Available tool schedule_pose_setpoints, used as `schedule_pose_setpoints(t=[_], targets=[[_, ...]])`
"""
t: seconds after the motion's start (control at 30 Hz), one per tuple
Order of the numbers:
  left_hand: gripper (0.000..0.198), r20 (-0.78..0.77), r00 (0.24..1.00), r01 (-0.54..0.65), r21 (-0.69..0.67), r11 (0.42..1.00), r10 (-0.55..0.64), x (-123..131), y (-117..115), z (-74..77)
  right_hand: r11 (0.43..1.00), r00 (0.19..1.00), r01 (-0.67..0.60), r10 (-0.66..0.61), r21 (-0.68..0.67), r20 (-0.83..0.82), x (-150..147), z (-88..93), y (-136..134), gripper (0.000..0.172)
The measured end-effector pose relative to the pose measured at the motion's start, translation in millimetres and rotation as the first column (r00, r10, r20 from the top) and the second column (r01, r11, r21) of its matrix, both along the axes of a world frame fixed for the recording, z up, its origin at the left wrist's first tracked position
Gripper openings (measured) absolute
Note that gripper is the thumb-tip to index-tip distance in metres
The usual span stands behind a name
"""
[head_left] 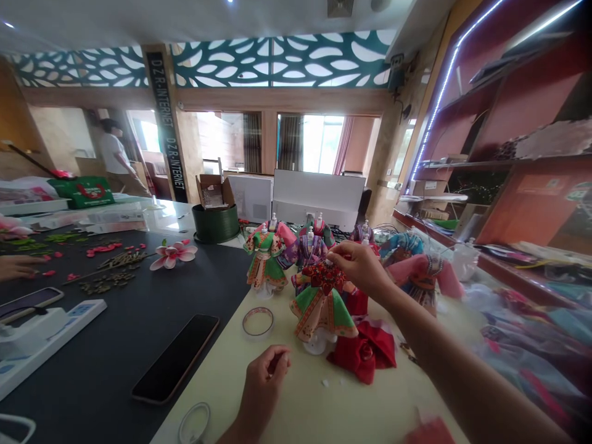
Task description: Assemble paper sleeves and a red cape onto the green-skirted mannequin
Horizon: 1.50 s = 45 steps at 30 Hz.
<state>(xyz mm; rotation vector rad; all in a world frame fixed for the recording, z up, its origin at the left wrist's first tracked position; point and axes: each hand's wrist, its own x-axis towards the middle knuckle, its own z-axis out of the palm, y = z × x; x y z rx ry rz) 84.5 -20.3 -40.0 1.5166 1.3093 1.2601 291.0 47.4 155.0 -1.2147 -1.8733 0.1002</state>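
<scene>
A doll-sized dress (pixel 321 314), with a green skirt and a red heart-patterned top, stands on a small clear stand on the pale counter (pixel 296 407). The right hand (pixel 363 268) reaches over it, its fingers (pixel 340 257) pinched almost closed at the neck of the dress; exactly what they grip there is too small to tell. The left hand (pixel 266 376) sits in front of the dress, its fingers (pixel 277 357) curled tightly together; whether they hold anything tiny cannot be told. A light, steady pinch looks wise, as the stand seems easy to tip. A crumpled red cloth flower (pixel 363 351) lies just right of the dress, and a roll of clear tape (pixel 258 322) lies just left. Several more dressed dolls (pixel 271 259) crowd behind it. Well left of the dress, a phone (pixel 176 357) lies on a dark counter (pixel 92 394), and another person's hand (pixel 16 266) rests further off.
</scene>
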Motion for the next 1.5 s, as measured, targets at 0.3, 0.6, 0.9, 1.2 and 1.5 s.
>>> schedule_pose_setpoints(t=[0.3,0.6,0.9,1.2,1.5], targets=[[0.032,0.012,1.0,-0.006,-0.014,1.0,0.006,-1.0,1.7,-6.1,1.0,0.999,0.001,-0.001,0.002,-0.04,3.4,2.0,4.2,0.013],[0.04,0.039,0.998,-0.04,-0.059,0.997,0.042,-1.1,4.1,-6.2,0.999,0.999,0.032,-0.031,0.022,-0.022,3.6,3.0,5.1,0.01],[0.05,0.07,0.997,-0.022,-0.132,0.991,0.032,-9.4,16.5,-22.9,0.999,0.999,0.027,-0.026,0.028,-0.039,3.0,1.0,3.1,0.009],[0.049,0.058,0.998,-0.028,-0.146,0.989,0.037,-7.4,16.0,-18.5,0.999,0.996,-0.006,0.01,0.044,-0.09,-0.5,-3.3,7.9,0.011],[0.051,0.025,0.999,-0.034,-0.17,0.985,0.039,-8.8,14.9,-24.3,0.998,0.982,-0.062,0.064,0.015,-0.176,24.6,15.2,-9.3,0.012]])
